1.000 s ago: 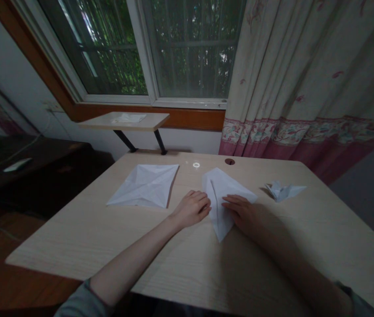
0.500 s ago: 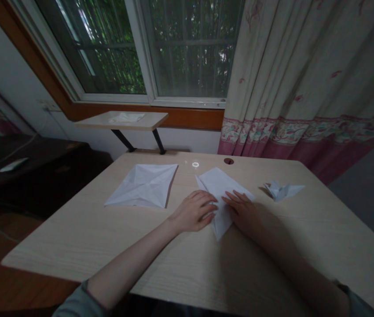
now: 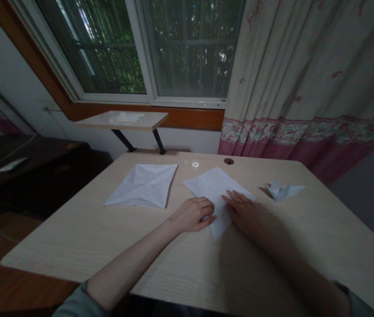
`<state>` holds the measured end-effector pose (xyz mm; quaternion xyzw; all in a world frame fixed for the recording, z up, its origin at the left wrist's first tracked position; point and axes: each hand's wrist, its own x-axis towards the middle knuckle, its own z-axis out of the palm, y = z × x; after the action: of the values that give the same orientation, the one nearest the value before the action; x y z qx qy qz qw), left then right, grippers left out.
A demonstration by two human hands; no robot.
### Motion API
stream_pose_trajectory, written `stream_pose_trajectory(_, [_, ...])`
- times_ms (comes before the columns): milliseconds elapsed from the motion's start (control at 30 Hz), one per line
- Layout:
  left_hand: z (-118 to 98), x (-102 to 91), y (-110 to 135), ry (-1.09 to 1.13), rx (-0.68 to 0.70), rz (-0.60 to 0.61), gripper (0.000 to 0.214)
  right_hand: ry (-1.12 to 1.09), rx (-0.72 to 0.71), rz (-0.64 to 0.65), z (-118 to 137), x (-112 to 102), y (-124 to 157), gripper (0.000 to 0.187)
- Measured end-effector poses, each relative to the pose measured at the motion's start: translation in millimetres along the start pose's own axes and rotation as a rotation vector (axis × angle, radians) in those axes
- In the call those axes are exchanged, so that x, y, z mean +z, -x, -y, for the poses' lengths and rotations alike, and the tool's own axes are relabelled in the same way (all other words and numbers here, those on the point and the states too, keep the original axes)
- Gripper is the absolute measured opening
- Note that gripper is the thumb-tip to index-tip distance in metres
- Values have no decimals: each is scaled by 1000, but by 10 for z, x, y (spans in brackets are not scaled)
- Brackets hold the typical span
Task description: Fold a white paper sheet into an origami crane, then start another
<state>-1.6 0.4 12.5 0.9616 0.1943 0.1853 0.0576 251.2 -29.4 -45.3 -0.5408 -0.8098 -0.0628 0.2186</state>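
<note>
Under my two hands lies a sheet of white paper (image 3: pixel 218 182), flat on the table and roughly diamond-shaped, one corner toward me and one pointing left. My left hand (image 3: pixel 196 214) is at its lower left edge, fingers curled and thumb close to them on the paper. Part of that edge is hidden by the fingers. My right hand (image 3: pixel 243 212) rests on the sheet's right side with its fingers stretched out, pressing it down. To the left, a second creased white sheet (image 3: pixel 144 185) is spread out. A folded paper figure with pointed ends (image 3: pixel 283 191) sits to the right.
The pale wooden table (image 3: pixel 114 242) has a round cable hole (image 3: pixel 229 161) near its back edge. A small raised shelf (image 3: pixel 88 122) on black legs holds more white paper (image 3: pixel 126 117). Behind are a window and a floral curtain (image 3: pixel 273 88); a dark cabinet (image 3: pixel 42 171) stands left.
The left flap of the sheet has opened outward, so its corner now points left. My left hand has moved slightly down and its fingers are more curled. My right hand has stayed put.
</note>
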Motion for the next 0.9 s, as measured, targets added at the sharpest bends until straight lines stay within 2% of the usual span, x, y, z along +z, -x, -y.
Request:
stream_pose_trajectory(233, [-18, -7, 2, -51, -130, 39, 29, 86, 7, 1, 23, -16, 6, 40])
stream_pose_trajectory(533, [4, 38, 6, -102, -203, 15, 39, 17, 72, -26, 15, -30, -4, 38])
stream_pose_trajectory(767, [-10, 56, 11, -53, -244, 33, 73, -77, 90, -58, -3, -31, -13, 39])
stream_pose_trajectory(833, [-7, 69, 12, -16, -254, 33, 71, -88, 90, -64, -8, -37, -11, 39])
stream_pose_trajectory(900, [-1, 81, 16, 30, -263, 25, 59, -96, 81, -73, -12, -42, -6, 39])
